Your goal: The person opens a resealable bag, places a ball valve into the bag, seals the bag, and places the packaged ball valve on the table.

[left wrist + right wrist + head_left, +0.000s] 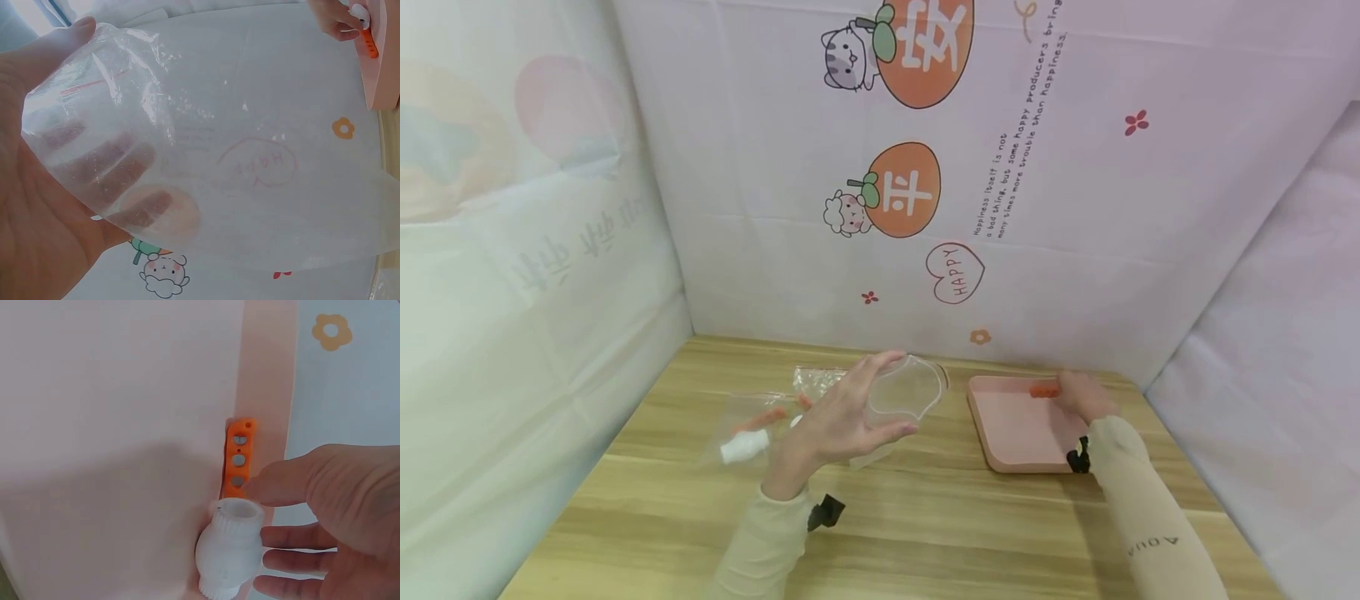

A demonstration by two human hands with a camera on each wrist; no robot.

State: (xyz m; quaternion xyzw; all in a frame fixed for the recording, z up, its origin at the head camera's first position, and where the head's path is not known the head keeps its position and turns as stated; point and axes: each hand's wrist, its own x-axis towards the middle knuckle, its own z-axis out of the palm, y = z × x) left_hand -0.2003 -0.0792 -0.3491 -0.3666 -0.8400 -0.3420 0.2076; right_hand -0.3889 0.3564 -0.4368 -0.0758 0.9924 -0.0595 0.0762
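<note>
My left hand [838,421] holds a clear plastic bag [910,390] by its mouth, thumb and fingers spread wide. In the left wrist view the fingers show through the film of the bag [206,156]. Over the far right part of a pink tray [1018,425] is my right hand [337,519]. Its straight fingertips lie against a white bulb-shaped plastic part [230,550] with ribbed ends. The thumb tip is at the lower end of a flat orange piece with round holes [239,453], which lies along the tray's wall.
On the wooden table [940,533] at left, another clear bag [730,417] lies with a white part [745,446] and an orange piece [763,418]. A further crinkled bag [814,381] lies behind. Printed cloth walls [790,250] enclose the back and sides.
</note>
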